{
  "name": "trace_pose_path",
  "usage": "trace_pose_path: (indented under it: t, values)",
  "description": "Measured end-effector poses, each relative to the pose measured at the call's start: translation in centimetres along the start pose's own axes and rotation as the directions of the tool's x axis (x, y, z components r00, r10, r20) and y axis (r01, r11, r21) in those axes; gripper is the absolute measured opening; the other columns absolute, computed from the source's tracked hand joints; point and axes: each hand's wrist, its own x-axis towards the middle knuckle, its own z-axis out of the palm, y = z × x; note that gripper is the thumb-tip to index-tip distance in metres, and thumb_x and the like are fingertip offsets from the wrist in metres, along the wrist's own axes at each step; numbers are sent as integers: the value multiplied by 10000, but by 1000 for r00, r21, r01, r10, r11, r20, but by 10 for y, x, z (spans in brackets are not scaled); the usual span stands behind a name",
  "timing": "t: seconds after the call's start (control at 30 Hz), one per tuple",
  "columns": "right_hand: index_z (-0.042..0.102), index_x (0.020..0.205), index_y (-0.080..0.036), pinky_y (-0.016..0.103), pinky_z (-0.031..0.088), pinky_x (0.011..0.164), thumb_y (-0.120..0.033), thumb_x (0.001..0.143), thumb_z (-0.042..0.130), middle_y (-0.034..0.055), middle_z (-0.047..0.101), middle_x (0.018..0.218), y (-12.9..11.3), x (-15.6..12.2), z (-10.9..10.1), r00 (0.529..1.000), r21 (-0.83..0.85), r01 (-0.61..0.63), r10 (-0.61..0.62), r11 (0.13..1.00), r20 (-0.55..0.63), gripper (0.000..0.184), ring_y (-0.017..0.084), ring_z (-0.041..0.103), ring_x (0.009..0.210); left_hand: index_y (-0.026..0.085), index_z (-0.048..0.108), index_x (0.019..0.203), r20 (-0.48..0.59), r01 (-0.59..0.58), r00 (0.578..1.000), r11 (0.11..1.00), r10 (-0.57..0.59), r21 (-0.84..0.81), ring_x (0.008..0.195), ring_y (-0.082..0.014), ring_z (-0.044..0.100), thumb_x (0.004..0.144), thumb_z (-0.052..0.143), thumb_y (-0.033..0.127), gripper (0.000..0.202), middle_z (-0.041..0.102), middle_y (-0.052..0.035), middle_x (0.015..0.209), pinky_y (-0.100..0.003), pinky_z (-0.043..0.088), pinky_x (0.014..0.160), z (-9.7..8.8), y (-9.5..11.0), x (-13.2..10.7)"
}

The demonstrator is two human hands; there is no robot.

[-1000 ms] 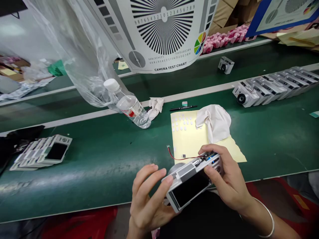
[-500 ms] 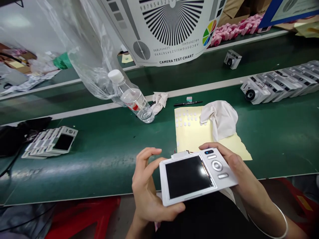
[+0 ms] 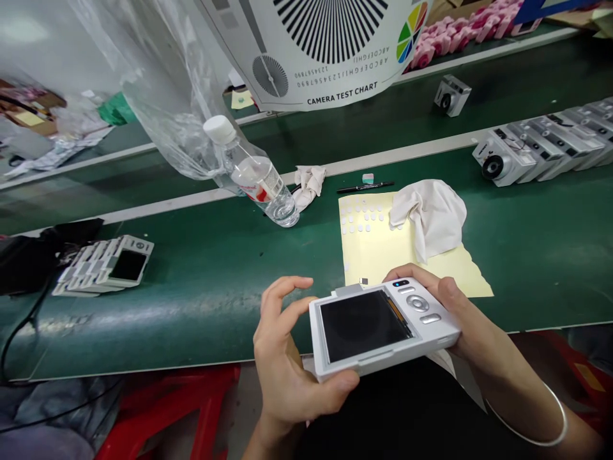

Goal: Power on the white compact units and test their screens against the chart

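Both my hands hold a white-and-silver compact camera (image 3: 378, 326) with its black rear screen facing up. My left hand (image 3: 287, 345) supports its lower left corner, with the fingers curled above that edge. My right hand (image 3: 467, 319) grips the right end, next to the round dial and buttons, with the fingers curving over the top edge. Just beyond the camera lies a pale yellow sheet (image 3: 378, 246) dotted with small white stickers, partly under a crumpled white cloth (image 3: 431, 217). A small dark square (image 3: 364, 281) rests on the sheet.
A row of silver cameras (image 3: 536, 150) stands at the right of the green belt (image 3: 191, 287), and a stack of camera backs (image 3: 108, 265) lies at the left. A water bottle (image 3: 253, 179), pen (image 3: 364, 186) and hanging plastic bag (image 3: 158, 108) are ahead.
The camera has stayed flat with its screen up and shifted slightly within my hands. The view has moved a little, so the things on the belt sit slightly higher and further right.
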Motion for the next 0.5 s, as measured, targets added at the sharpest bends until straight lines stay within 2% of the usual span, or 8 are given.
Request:
trace_pose_path:
  t: [0.17, 0.23, 0.3, 0.33, 0.4, 0.5]
  values:
    - [573, 1067, -258, 319, 485, 609, -751, 845, 380, 45, 643, 814, 2, 0, 0, 1000, 33, 19, -19, 999, -10, 574, 220, 614, 697, 195, 654, 977, -21, -6, 1000, 1000, 6, -20, 1075, -323, 542, 695, 592, 752, 628, 556, -119, 1105, -533, 476, 910, 2, -1, -2]
    - [559, 1106, -269, 313, 480, 593, -725, 856, 397, 39, 635, 805, 4, 0, -1, 998, 49, 58, -57, 997, -23, 544, 220, 616, 692, 200, 652, 1000, 18, -24, 1000, 999, 25, -27, 1093, -328, 536, 670, 611, 764, 656, 544, -122, 1136, -525, 482, 913, 2, -5, 0]
    - [558, 1129, -288, 301, 466, 567, -703, 866, 411, 33, 630, 812, 7, 0, -3, 987, -5, 151, -151, 989, -57, 513, 210, 604, 675, 211, 642, 1043, 104, -48, 993, 998, 51, -32, 1083, -320, 548, 653, 644, 753, 668, 552, -119, 1137, -504, 496, 904, 1, -11, 2]
    - [569, 1129, -297, 304, 472, 589, -690, 873, 417, 36, 634, 853, 8, 1, -4, 970, -73, 226, -231, 971, -77, 493, 211, 605, 704, 217, 632, 1070, 149, -65, 986, 998, 68, -25, 1079, -315, 554, 653, 668, 729, 661, 561, -116, 1130, -497, 500, 902, 0, -15, 3]
    - [597, 1124, -305, 329, 492, 708, -658, 885, 436, 49, 626, 986, 10, 2, -7, 902, -255, 393, -425, 883, -81, 456, 232, 607, 849, 226, 606, 1118, 210, -113, 972, 993, 104, 30, 1104, -318, 544, 670, 727, 630, 615, 574, -111, 1126, -495, 498, 909, -1, -22, 5]
    - [603, 1154, -296, 377, 472, 856, -598, 892, 483, 71, 569, 1125, 13, 4, -11, 794, -429, 548, -608, 718, -4, 418, 277, 552, 1052, 219, 575, 1149, 209, -216, 961, 963, 180, 163, 1153, -335, 498, 694, 769, 430, 538, 569, -114, 1130, -504, 490, 913, 0, -28, 4]
